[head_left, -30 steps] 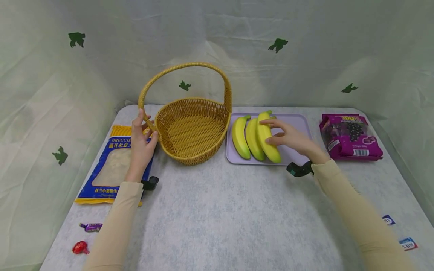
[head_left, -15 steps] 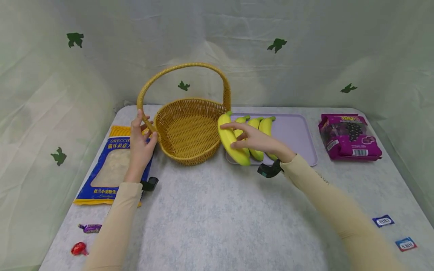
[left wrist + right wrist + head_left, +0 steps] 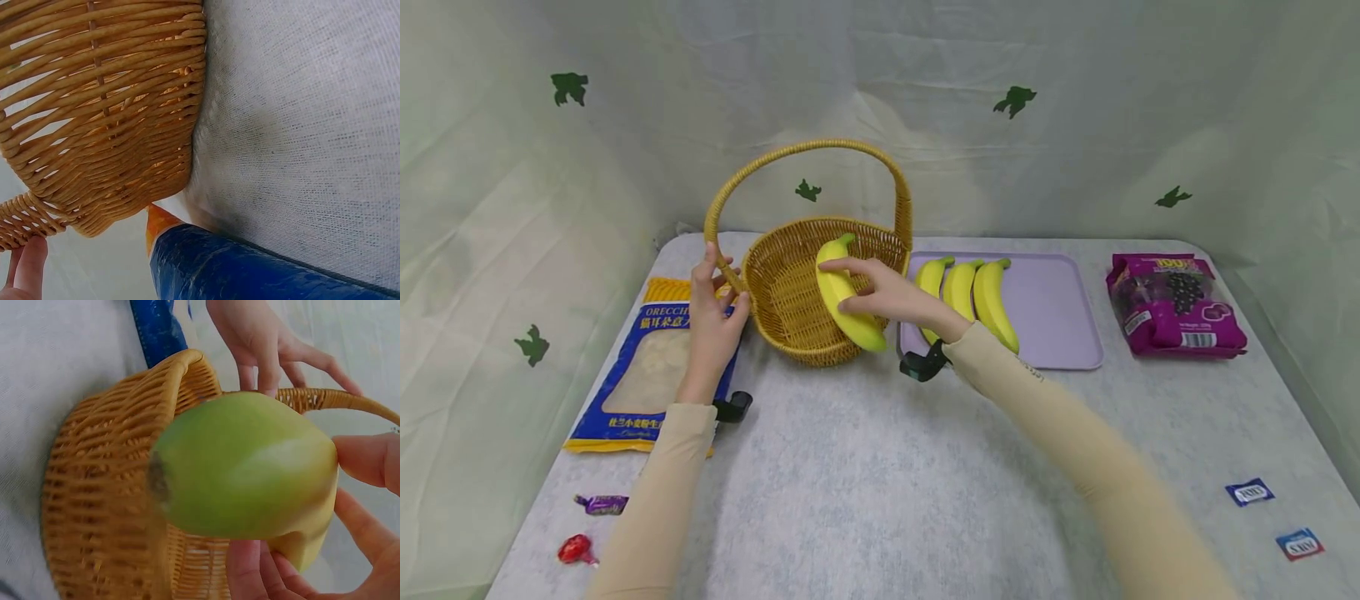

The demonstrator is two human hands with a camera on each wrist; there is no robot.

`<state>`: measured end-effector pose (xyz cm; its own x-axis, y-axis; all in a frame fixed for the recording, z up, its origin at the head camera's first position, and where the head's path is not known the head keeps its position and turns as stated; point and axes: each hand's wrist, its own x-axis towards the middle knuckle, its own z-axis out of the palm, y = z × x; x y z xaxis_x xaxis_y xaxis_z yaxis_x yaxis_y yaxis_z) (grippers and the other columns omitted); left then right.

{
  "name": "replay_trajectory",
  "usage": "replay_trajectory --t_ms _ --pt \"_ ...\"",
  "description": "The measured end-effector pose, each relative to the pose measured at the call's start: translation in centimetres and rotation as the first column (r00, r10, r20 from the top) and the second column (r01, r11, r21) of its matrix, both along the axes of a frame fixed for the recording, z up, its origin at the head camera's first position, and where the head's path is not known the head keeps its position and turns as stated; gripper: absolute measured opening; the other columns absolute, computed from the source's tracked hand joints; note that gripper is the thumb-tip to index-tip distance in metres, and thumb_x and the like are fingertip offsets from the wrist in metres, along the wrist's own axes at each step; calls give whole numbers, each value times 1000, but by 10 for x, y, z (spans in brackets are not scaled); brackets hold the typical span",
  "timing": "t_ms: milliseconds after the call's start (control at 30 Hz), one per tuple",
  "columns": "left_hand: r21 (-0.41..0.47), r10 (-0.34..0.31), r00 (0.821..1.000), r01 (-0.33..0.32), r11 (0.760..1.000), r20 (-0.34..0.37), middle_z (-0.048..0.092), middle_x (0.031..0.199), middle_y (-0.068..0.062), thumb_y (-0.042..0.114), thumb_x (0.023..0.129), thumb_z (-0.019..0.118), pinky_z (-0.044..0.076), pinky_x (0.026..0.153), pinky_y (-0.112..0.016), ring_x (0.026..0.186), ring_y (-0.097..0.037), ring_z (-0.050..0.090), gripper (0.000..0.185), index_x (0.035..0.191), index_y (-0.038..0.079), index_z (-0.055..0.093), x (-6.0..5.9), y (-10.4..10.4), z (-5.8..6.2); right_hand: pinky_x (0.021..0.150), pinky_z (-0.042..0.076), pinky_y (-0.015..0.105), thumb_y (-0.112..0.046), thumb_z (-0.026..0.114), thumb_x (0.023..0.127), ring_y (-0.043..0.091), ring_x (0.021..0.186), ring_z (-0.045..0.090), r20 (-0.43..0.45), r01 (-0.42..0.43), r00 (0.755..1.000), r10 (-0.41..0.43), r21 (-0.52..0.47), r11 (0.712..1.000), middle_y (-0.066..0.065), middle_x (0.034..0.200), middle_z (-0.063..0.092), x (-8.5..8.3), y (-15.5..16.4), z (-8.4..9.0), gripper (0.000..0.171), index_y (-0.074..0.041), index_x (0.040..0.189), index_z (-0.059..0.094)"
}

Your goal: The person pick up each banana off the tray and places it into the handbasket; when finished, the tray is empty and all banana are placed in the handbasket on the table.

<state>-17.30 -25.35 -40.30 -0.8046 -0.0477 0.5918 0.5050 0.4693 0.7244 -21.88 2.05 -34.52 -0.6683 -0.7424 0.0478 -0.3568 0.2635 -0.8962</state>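
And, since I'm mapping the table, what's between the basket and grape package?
In the head view, a lavender tray holding three bananas, partly behind the right sleeve.

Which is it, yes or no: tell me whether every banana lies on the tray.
No, the right hand holds one banana off the tray.

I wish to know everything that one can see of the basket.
The basket is golden-brown, woven, apparently wicker, with openwork sides and one arched handle. It stands on the table between the blue bag and the tray. The left hand holds the handle's lower left end; the right hand holds a banana at the opening, contact unclear.
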Motion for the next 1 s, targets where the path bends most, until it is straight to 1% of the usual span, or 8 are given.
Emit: replay_trajectory --t_ms 133,233,333,467,600,733,900,1000 --pt "-4 10 1000 -10 1000 5 34 136 -22 -8 92 50 43 96 -55 118 -41 45 76 151 30 20 -1 -1 -1 95 43 31 -8 62 90 16 116 48 -12 32 999 -32 -18 999 4 143 45 -4 -17 -1 56 -11 143 46" --pt "-9 16 1000 -16 1000 8 34 136 -23 -8 93 50 44 97 -51 118 -41 45 76 151 29 19 0 0 -1 90 44 29 -9 62 90 15 107 51 -8 64 998 -64 -15 998 5 140 48 -6 -28 -4 56 -13 143 47" --pt "-5 24 1000 -24 1000 14 34 135 -21 -8 93 50 44 98 -48 118 -41 45 76 151 30 19 1 0 0 87 44 27 -10 61 90 16 106 50 0 92 996 -92 -7 996 6 137 49 -8 -38 -8 56 -15 144 46" --pt "-3 38 999 -37 999 22 35 135 -19 -7 93 51 44 97 -50 118 -42 45 77 151 32 20 2 1 2 84 45 28 -10 61 91 19 108 49 21 137 990 -137 0 991 10 137 48 -10 -51 -14 56 -16 144 46" --pt "0 39 999 -39 999 27 35 136 -20 -8 92 51 44 97 -51 118 -43 45 79 150 34 20 1 1 1 82 45 28 -10 62 90 21 112 45 49 208 977 -208 22 978 14 139 42 -11 -64 -22 55 -19 143 48" --pt "4 33 999 -33 999 23 34 135 -22 -10 91 51 44 97 -50 118 -44 45 80 150 35 20 0 0 -1 78 46 29 -11 63 91 23 112 45 67 258 963 -262 54 965 18 141 37 -10 -77 -29 54 -21 142 49" --pt "8 28 999 -28 1000 30 34 136 -20 -8 92 51 44 98 -48 119 -42 45 78 150 35 20 1 1 1 75 45 28 -12 63 91 24 110 46 69 276 956 -284 105 955 19 143 36 -7 -91 -40 54 -22 142 49" --pt "15 24 999 -24 1000 24 34 136 -20 -8 92 51 43 98 -50 119 -42 45 78 151 34 21 2 2 0 74 44 26 -10 64 90 23 108 48 50 279 956 -288 132 951 18 142 40 -6 -99 -45 54 -20 142 50"
